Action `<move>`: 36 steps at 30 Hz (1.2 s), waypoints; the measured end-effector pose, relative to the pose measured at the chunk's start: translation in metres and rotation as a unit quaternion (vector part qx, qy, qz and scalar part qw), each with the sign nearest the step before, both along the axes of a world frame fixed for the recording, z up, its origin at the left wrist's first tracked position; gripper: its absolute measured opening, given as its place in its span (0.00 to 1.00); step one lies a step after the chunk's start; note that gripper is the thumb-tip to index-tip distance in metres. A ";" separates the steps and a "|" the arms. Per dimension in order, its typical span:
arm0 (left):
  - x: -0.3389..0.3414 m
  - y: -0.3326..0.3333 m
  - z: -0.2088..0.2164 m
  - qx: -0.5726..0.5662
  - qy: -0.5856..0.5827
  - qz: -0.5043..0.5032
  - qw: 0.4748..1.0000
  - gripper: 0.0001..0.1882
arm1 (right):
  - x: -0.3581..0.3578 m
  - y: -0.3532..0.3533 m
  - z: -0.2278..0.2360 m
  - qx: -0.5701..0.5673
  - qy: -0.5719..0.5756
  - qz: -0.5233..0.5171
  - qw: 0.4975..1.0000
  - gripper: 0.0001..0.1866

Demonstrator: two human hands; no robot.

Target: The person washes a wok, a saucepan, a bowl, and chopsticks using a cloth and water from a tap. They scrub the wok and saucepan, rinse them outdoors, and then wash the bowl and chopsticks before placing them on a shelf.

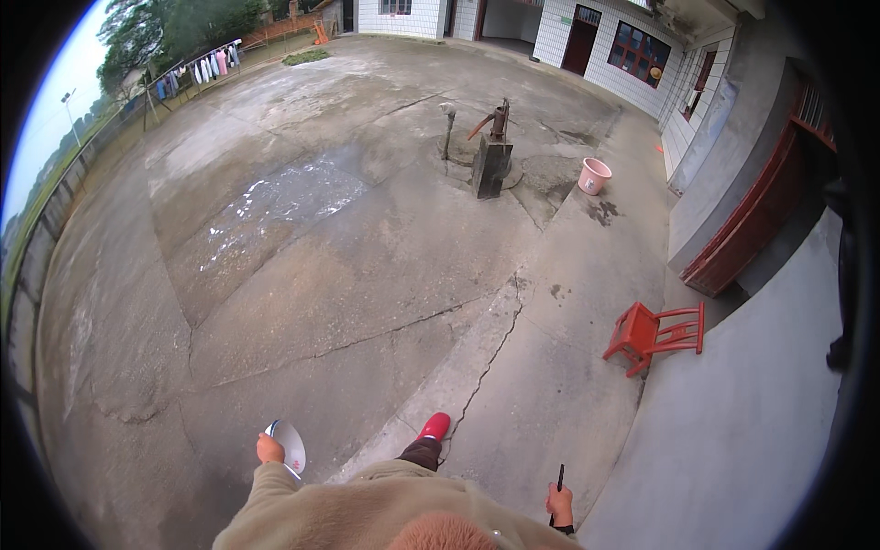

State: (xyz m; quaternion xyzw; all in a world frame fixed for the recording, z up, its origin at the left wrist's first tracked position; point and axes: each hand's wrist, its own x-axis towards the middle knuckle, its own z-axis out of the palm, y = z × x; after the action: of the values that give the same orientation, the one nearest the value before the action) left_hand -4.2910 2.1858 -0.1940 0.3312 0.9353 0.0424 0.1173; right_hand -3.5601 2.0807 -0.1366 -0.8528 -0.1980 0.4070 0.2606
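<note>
At the lower left, my left hand [269, 449] grips a white bowl [293, 448] by its edge. The bowl is tilted on its side, with a blue line along part of the rim and a small red mark. A thin white strip shows just below it, too small to name. On the lower right, the fingers of my right hand [559, 502] are closed around a thin black stick [561, 475] that points forward; its exact kind does not show. My light brown sleeves hide much of both arms.
A red wooden chair [646, 335] stands at the right wall by a doorway. Farther ahead are a pink bucket [594, 176] and a hand water pump [495, 156] on a stone block. Wet concrete [289, 194] lies left of it. A long crack [490, 362] runs through the paving.
</note>
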 end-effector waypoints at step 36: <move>0.900 1.129 -0.025 -0.033 -0.029 -0.354 0.934 0.10 | 0.750 0.854 -0.021 0.062 0.149 -0.205 0.965 0.17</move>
State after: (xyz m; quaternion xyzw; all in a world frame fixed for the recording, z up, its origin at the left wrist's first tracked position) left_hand -3.3910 3.3147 -0.2192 0.6354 0.7545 -0.0228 0.1629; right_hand -2.8105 2.9342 -0.1577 -0.7870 -0.0021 0.4546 0.4171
